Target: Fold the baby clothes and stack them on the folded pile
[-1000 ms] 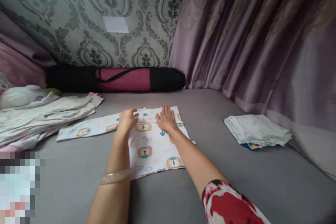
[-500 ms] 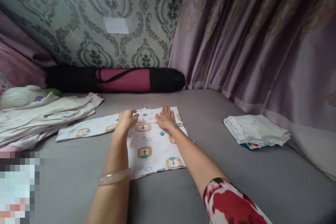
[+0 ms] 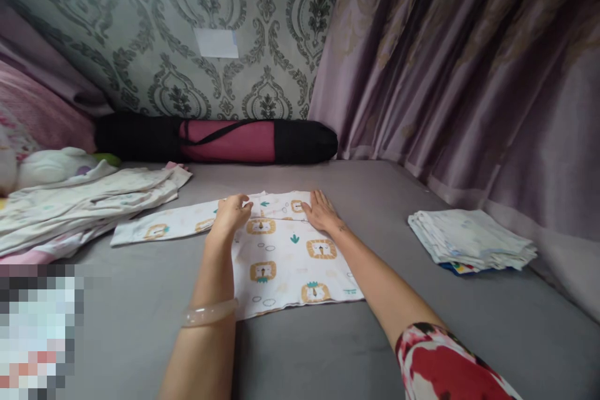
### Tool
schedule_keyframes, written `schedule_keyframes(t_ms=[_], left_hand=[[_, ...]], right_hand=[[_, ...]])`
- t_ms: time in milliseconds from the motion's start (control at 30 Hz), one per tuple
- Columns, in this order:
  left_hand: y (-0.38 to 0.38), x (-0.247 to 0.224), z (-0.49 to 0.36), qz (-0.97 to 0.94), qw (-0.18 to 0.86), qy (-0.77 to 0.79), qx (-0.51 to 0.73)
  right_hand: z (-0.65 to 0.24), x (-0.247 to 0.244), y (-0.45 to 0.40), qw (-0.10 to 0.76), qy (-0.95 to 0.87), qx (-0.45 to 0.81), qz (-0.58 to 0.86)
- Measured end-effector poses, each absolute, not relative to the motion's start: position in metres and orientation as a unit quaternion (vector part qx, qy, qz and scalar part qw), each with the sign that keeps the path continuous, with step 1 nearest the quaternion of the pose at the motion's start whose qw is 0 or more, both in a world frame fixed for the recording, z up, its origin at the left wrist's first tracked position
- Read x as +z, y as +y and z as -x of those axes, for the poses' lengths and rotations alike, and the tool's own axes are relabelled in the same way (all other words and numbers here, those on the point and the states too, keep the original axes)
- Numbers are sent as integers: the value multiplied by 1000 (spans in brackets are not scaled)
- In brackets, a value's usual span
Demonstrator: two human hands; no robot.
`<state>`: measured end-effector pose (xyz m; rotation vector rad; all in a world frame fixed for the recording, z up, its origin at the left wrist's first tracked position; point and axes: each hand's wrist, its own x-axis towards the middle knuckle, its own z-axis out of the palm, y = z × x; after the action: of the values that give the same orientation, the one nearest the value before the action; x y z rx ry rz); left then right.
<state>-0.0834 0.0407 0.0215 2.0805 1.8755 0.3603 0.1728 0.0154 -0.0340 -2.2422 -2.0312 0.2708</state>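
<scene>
A white long-sleeved baby top [image 3: 281, 269] printed with orange lion faces and green leaves lies on the grey sheet. Its left sleeve [image 3: 164, 228] stretches out to the left, while a folded strip crosses its upper part. My left hand [image 3: 233, 212] rests where that sleeve meets the body, thumb and forefinger curved with a small gap between them; its other fingers are mostly hidden. Flat on the top's upper right edge lies my right hand [image 3: 322, 211], open, with the fingers pointing away from me.
A stack of folded cloths [image 3: 471, 237] sits at the right. Several loose light garments [image 3: 94, 200] and a white plush toy [image 3: 60, 165] are at the left. A long black and pink bag [image 3: 227, 140] lies along the wall. Purple curtains [image 3: 398, 75] hang at the right.
My right hand has slid rightward across the folded strip to the top's edge, and more of the printed fabric shows. My left hand stays at the sleeve. The view has shifted slightly.
</scene>
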Motion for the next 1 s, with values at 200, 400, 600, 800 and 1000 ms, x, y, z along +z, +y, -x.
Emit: schedule_keyframes(t_ms=[200, 400, 600, 800, 1000], left_hand=[[42, 17, 84, -720, 186, 656, 132], [44, 10, 88, -712, 195, 659, 147], [43, 8, 93, -684, 213, 677, 170], [40, 17, 92, -677, 228, 683, 152], [40, 19, 94, -670, 232, 689, 152]], right_hand=[[-163, -18, 14, 37, -671, 92, 735], [-119, -17, 10, 67, -725, 107, 677], [-104, -25, 9, 63, -723, 108, 679], [-103, -16, 10, 41, -718, 132, 682], [-76, -9, 8, 64, -744, 133, 652]])
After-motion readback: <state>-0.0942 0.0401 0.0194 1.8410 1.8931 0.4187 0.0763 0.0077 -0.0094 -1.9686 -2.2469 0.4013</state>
